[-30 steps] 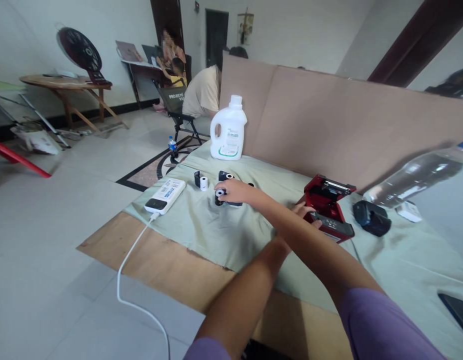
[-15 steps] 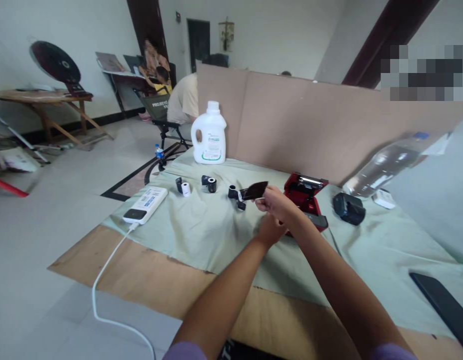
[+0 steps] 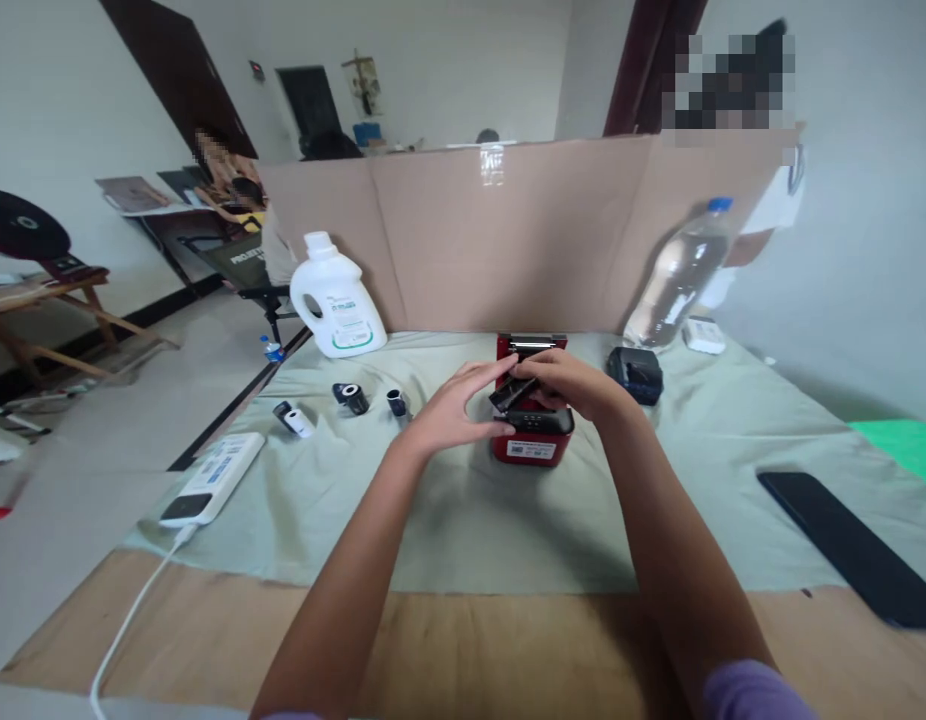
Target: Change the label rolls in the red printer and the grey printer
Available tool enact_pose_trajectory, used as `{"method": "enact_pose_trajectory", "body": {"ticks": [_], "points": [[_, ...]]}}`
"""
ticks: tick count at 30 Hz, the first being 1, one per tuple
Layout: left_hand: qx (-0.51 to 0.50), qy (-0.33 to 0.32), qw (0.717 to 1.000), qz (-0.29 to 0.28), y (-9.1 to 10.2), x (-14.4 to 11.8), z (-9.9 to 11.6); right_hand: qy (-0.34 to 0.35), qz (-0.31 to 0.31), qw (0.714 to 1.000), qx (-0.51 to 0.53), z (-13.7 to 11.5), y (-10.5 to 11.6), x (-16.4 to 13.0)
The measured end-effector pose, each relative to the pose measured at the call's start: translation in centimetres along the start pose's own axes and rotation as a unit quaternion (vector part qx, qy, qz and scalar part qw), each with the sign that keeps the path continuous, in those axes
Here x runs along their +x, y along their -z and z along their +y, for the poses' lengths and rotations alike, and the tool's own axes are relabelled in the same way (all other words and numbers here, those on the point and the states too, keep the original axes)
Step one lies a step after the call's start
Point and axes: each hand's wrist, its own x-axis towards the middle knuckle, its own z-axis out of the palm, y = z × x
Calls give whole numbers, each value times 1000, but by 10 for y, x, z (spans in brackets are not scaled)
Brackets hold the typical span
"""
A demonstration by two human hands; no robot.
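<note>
Printer (image 3: 533, 440), small and red with its lid up, stands on the green cloth (image 3: 463, 510) at the middle of the tabletop (image 3: 208, 640), square before the person; over its open top both hands meet on a small dark roll (image 3: 510, 393); the right hand (image 3: 575, 385), at about 1 o'clock from the printer's front, has its grip closed on that roll from above, while the left hand (image 3: 452, 410), at 10 o'clock, lies with fingers stretched and its fingertips against the roll and the printer's edge, not clasped round anything; by my reading the step in hand is seating the roll in the printer's open bay, and the next move calls for lining the roll square with the bay and steadying the body with the free hand; outward at 10 o'clock lie three more small rolls: a dark roll (image 3: 398, 402), a black roll (image 3: 351, 397) and a white roll (image 3: 294, 420); further along at 8 o'clock a white power bank (image 3: 215, 480) trails its cable (image 3: 125, 625); a white jug (image 3: 334, 310) stands at 11 o'clock, a black device (image 3: 635, 374) and a water bottle (image 3: 680, 275) at 2 o'clock, a dark phone (image 3: 853, 550) at 4 o'clock, and a cardboard screen (image 3: 508, 240) closes off 12 o'clock.
</note>
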Motion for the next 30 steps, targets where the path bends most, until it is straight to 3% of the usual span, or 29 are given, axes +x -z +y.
{"method": "enact_pose_trajectory", "body": {"ticks": [2, 5, 9, 15, 24, 27, 30], "points": [[14, 5, 1000, -22, 0, 9, 3, -8, -37, 999, 15, 2, 6, -2], [16, 12, 1000, -2, -14, 18, 2, -20, -51, 997, 55, 8, 10, -1], [5, 8, 998, 60, -34, 22, -1, -39, -70, 993, 89, 18, 17, 6], [27, 61, 983, 171, -52, 24, -10, -95, -125, 973, 169, 31, 28, 14], [46, 111, 950, 288, -83, 20, -18, 18, -88, 991, 98, 33, 17, 18], [69, 107, 953, 273, -80, 19, -19, 35, -16, 999, 32, 33, 22, 17], [108, 53, 970, 213, -64, 21, -17, 59, 37, 993, -94, 37, 33, 19]]}}
